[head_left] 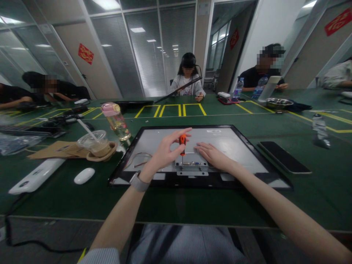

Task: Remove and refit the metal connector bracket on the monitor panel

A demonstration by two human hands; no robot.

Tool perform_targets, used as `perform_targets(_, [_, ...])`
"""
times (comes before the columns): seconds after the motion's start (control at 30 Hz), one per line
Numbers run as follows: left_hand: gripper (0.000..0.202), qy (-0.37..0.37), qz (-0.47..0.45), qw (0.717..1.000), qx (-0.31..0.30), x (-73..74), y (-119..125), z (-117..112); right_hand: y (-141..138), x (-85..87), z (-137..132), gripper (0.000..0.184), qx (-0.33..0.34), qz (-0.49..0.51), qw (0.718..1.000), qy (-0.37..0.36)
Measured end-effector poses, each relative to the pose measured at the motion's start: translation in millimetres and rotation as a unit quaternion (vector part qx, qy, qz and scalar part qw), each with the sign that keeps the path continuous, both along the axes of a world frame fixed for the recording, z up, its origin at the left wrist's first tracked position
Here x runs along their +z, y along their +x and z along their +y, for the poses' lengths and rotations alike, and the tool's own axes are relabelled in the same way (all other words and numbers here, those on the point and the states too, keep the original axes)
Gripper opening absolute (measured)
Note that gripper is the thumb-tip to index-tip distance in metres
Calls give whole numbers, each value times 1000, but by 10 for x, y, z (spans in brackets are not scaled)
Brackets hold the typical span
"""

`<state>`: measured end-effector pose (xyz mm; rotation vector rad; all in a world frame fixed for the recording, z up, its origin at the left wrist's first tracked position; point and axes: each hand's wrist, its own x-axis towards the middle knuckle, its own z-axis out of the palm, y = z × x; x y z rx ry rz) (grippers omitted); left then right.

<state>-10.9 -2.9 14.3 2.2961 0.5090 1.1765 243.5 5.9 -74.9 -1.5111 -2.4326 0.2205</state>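
Observation:
A screwdriver (182, 140) with an orange and black handle stands upright, its thin shaft reaching down to the front of a grey metal bracket (192, 169) with connector ports. My left hand (168, 149) grips the handle between thumb and fingers. Beneath lies a flat display panel (233, 146), back side up, with a grey metal back and a black frame. My right hand (213, 156) rests with fingers stretched out on the panel back, beside the bracket. Thin wires (140, 158) lie on the panel's left part. Whether the tip sits in a screw is too small to tell.
Left of the panel are a pink-lidded bottle (117, 121), a plastic cup with straw (95, 142), a white mouse (84, 176) and a white power strip (37, 176). A black phone (284, 157) lies on the right. Several people sit across the green table (220, 205).

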Motion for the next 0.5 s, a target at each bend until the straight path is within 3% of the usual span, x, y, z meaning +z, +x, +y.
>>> perform_targets(0.1, [47, -27, -19, 999, 9, -59, 12, 48, -9, 16, -14, 57, 0, 5, 1000, -6])
perform_targets(0.2, [32, 44, -24, 996, 75, -78, 24, 79, -10, 22, -22, 58, -1, 7, 1000, -12])
perform_targets(0.3, [19, 88, -18, 991, 99, -32, 14, 47, -2, 10, -16, 56, 1, 13, 1000, -7])
perform_targets(0.5, [33, 25, -39, 999, 25, 8, 24, -43, 5, -9, -5, 56, -1, 8, 1000, -7])
